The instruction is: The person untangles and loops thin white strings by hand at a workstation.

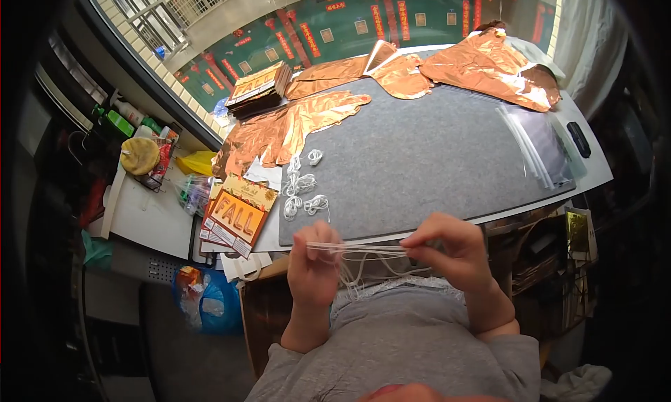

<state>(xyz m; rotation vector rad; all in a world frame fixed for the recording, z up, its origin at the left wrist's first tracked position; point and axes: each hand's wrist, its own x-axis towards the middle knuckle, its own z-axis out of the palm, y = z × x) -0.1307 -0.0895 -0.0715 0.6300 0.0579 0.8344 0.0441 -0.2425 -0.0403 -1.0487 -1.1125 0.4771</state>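
Note:
White string (pixel 370 248) is stretched in several strands between my two hands, just off the near edge of the grey mat. My left hand (pixel 314 262) is closed around one end, and loose strands dangle below it. The thumb and fingertips of my right hand (pixel 451 252) pinch the other end. On the mat's left side lie small coiled bundles of white string (pixel 300 185). Beside them, nearest my left hand, are printed FALL cards (pixel 237 210) in a loose pile.
Copper foil balloons (pixel 293 126) spread along the mat's (pixel 412 157) far and left edges. A stack of FALL packets (pixel 258 88) stands at the back left. Clear plastic sleeves (pixel 535 147) and a black object (pixel 579 139) lie on the right. A blue bag (pixel 217 308) sits below left.

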